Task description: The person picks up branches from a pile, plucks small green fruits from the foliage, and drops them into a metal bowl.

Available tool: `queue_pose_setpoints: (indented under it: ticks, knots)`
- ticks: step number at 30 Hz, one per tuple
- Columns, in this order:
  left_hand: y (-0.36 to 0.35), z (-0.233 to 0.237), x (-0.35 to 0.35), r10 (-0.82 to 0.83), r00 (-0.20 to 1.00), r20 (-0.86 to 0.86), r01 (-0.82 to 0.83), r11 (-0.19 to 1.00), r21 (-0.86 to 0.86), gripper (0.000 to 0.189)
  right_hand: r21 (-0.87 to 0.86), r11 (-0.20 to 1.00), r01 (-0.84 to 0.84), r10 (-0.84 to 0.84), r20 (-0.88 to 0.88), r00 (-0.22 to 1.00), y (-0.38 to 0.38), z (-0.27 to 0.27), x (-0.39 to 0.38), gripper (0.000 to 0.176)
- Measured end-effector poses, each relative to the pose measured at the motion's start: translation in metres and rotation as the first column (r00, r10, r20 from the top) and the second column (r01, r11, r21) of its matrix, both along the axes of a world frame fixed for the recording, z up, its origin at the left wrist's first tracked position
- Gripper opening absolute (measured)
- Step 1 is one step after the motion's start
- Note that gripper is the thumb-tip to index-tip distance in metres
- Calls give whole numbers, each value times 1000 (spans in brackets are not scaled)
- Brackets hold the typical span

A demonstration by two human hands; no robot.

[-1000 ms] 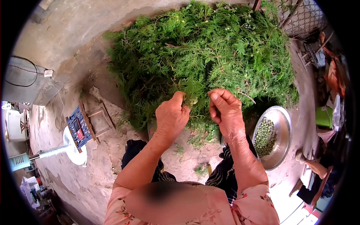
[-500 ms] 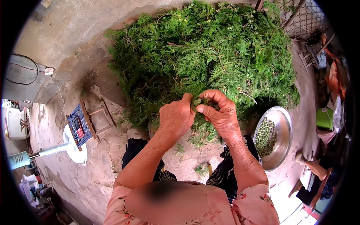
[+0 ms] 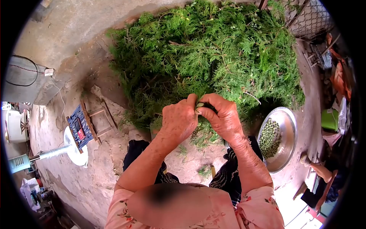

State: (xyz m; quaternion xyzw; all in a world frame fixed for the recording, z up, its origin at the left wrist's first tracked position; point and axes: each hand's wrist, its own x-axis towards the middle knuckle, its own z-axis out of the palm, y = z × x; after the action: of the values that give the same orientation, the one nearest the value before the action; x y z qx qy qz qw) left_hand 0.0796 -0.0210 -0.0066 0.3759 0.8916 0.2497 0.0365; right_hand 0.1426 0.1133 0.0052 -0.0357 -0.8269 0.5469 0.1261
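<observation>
My left hand (image 3: 179, 118) is closed round a small green evergreen sprig (image 3: 198, 105), its fingers mostly hidden from above. Thumb and forefinger of my right hand (image 3: 224, 116) pinch at the same sprig, where a pale green cone seems to sit. Both hands meet in front of a large heap of cut evergreen branches (image 3: 213, 57). To the right, a wide metal basin (image 3: 288, 143) holds many small green cones (image 3: 270, 139).
A small folding stool (image 3: 82, 128) and the round white base of a stand fan (image 3: 76, 152) are on the left. Wire mesh (image 3: 312, 21) borders the heap at the upper right. A seated person's leg (image 3: 322, 172) shows at the right, near a green container (image 3: 329, 119).
My right hand's fingers have drawn closer to the left hand and closed in on the sprig. Less greenery shows between the hands. The left hand has barely moved.
</observation>
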Motion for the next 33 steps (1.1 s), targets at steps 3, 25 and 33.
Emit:
queue_pose_setpoints:
  ticks: [3,25,33]
  knots:
    - [-1,1,-1,8,1000,25,-7,999,-54,25,124,992,-8,26,-138,990,0,-4,-1,18]
    - [-4,13,-15,-342,414,843,-349,796,495,45,-965,259,35,-38,26,999,27,5,-5,16]
    - [-7,26,-17,-406,371,835,-257,819,512,53,-783,518,345,-153,312,938,47,-10,-10,16]
